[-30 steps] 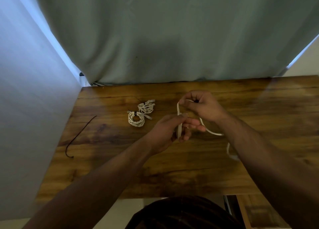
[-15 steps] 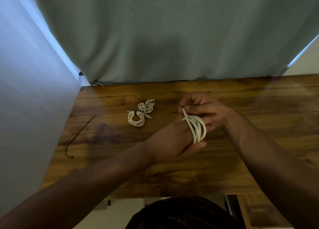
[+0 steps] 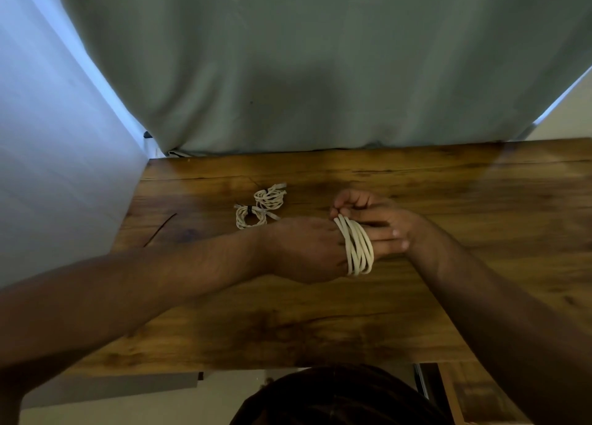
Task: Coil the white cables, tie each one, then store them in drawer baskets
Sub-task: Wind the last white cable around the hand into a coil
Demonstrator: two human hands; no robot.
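A white cable [image 3: 357, 248] is wound in several loops around the fingers of my left hand [image 3: 307, 251], held flat above the middle of the wooden table [image 3: 320, 322]. My right hand [image 3: 368, 213] sits just behind it, fingers pinched on the cable's end at the top of the loops. Two small coiled white cables lie on the table to the left: the nearer coil [image 3: 250, 217] carries a dark tie, the farther coil [image 3: 270, 197] rests behind it.
A thin dark tie [image 3: 158, 230] lies near the table's left edge. A grey-green curtain [image 3: 320, 72] hangs behind the table, and a pale wall stands at the left. A wooden piece of furniture [image 3: 461, 392] shows below the table's front edge at right.
The loose cable that trailed on the table a second ago has been wound onto my left hand. My right hand has come closer to the loops.
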